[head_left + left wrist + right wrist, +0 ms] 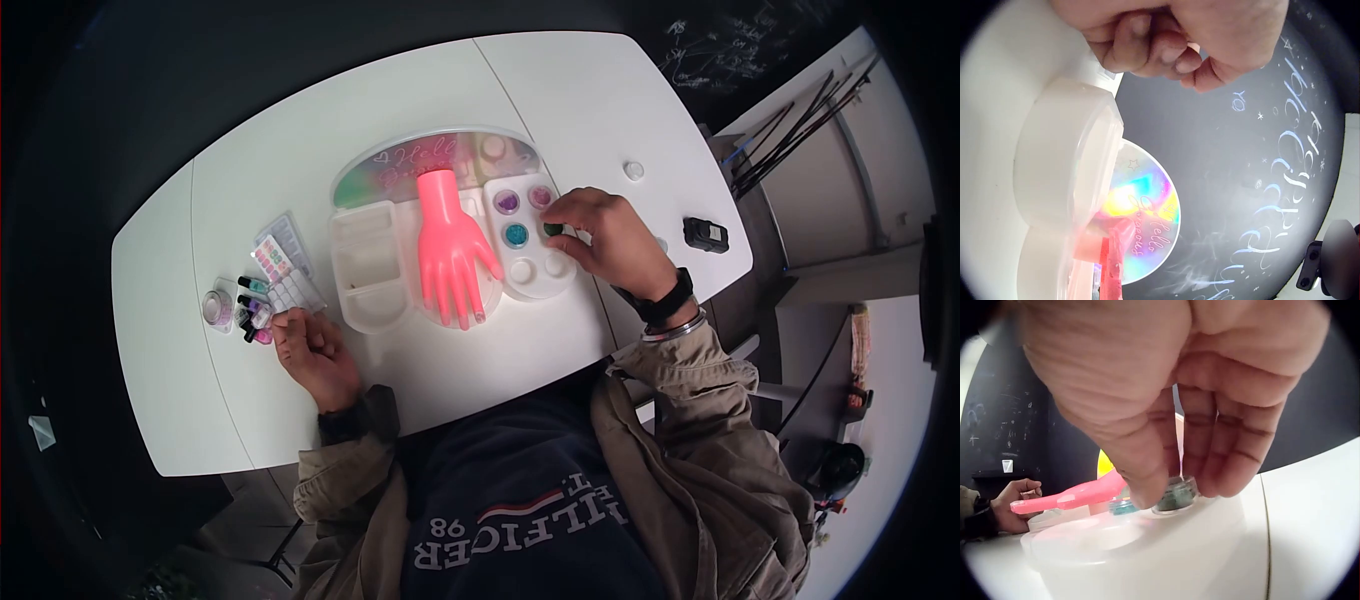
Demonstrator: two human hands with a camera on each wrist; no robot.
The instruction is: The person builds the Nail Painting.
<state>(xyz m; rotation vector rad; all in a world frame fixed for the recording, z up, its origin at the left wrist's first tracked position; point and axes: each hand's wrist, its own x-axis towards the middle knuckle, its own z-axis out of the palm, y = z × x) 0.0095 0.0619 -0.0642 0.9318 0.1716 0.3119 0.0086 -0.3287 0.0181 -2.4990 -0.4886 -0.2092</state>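
Observation:
My right hand pinches a small round jar of dark green glitter between thumb and fingers, at the white tray's right side. Purple, pink and teal glitter jars sit in the tray's round wells. Beside them lies a pink model hand, fingers toward me. My left hand is over the table's left part with its fingers curled; in the left wrist view a small pale bit shows between thumb and fingers, too hidden to name.
Left of the model hand is a compartment tray section. Nail polish bottles, a nail tip sheet and a round jar lie at the far left. A small white jar and a black device stand at the right.

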